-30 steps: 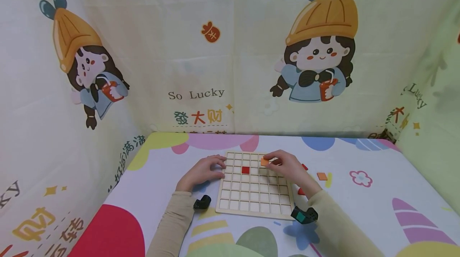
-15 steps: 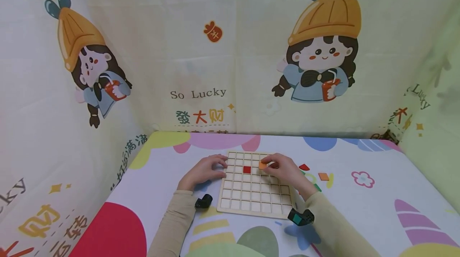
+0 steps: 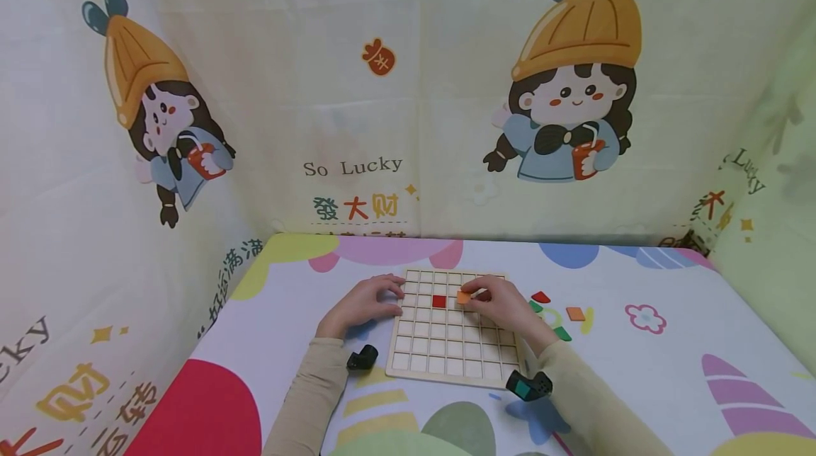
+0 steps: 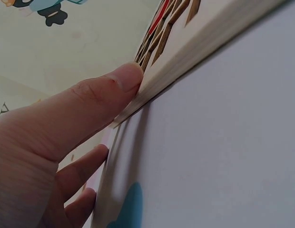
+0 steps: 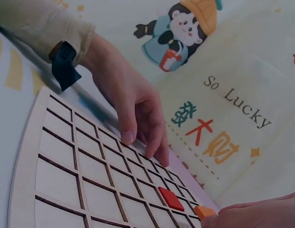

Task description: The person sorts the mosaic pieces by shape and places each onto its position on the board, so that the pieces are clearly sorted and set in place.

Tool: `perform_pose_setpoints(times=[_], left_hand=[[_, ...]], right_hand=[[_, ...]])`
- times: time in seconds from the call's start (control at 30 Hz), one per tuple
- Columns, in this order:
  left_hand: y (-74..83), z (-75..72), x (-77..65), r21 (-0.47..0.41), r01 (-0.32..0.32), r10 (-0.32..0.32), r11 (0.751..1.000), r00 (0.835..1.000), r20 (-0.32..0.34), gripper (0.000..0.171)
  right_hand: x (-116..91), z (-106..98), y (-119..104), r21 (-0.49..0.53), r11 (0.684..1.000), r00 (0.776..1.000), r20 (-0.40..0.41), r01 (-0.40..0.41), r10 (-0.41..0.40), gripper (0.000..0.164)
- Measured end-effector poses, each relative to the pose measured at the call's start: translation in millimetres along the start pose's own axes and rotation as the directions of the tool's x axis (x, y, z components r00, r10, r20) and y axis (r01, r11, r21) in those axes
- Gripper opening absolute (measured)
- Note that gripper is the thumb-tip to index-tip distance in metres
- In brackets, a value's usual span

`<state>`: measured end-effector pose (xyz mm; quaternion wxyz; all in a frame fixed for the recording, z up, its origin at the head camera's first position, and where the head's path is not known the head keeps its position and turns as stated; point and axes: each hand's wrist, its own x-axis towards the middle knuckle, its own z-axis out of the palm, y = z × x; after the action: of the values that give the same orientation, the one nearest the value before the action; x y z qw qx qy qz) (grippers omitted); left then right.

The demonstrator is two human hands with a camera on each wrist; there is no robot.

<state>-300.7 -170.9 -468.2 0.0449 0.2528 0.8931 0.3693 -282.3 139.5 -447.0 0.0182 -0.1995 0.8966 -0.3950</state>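
Note:
A wooden grid board [image 3: 417,374] lies on the table, with a red square tile [image 3: 439,301] in one of its upper cells. Between thumb and fingers, my right hand [image 3: 505,306] pinches an orange square tile [image 3: 463,297] over the board, just right of the red one. My left hand [image 3: 365,306] rests along the board's left edge; in the left wrist view its thumb [image 4: 126,77] touches that edge while other fingers hang beside it. In the right wrist view, whether the orange tile [image 5: 204,212] touches the grid cannot be told.
Right of the board lie loose tiles: a red piece [image 3: 540,297], an orange square [image 3: 576,314] and green pieces [image 3: 562,333], partly near my right forearm. The patterned tablecloth [image 3: 637,385] reaches back to a printed curtain [image 3: 446,123]. Each wrist wears a black camera [image 3: 362,357].
My right hand has brought the orange tile down and left, nearer the red tile. Loose pieces right of the board show more now. My left hand stays at the board's edge.

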Motion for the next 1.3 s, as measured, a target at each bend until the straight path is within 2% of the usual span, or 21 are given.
perform_pose_setpoints(times=[0.17,0.47,0.93,1.3], left_hand=[[0.8,-0.2,-0.3,-0.003,0.0,0.0,1.0,1.0,-0.001,0.022],[1.4,0.3,-1.9,-0.011,-0.002,0.002,1.0,1.0,0.003,0.023],[1.3,0.6,-1.1,0.001,-0.004,0.004,1.0,1.0,0.001,0.023],[2.7,-0.3,-0.4,0.009,0.009,-0.009,1.0,1.0,0.005,0.022]], right_hand=[[2,3,-1,0.0,1.0,1.0,0.013,-0.006,0.006,0.023],[6,10,-5,-0.01,0.998,0.998,0.011,-0.065,0.065,0.022],[10,16,-7,-0.099,0.995,0.999,0.017,-0.025,0.027,0.021],[14,19,-4,-0.113,0.993,0.999,0.019,-0.042,0.045,0.02]])
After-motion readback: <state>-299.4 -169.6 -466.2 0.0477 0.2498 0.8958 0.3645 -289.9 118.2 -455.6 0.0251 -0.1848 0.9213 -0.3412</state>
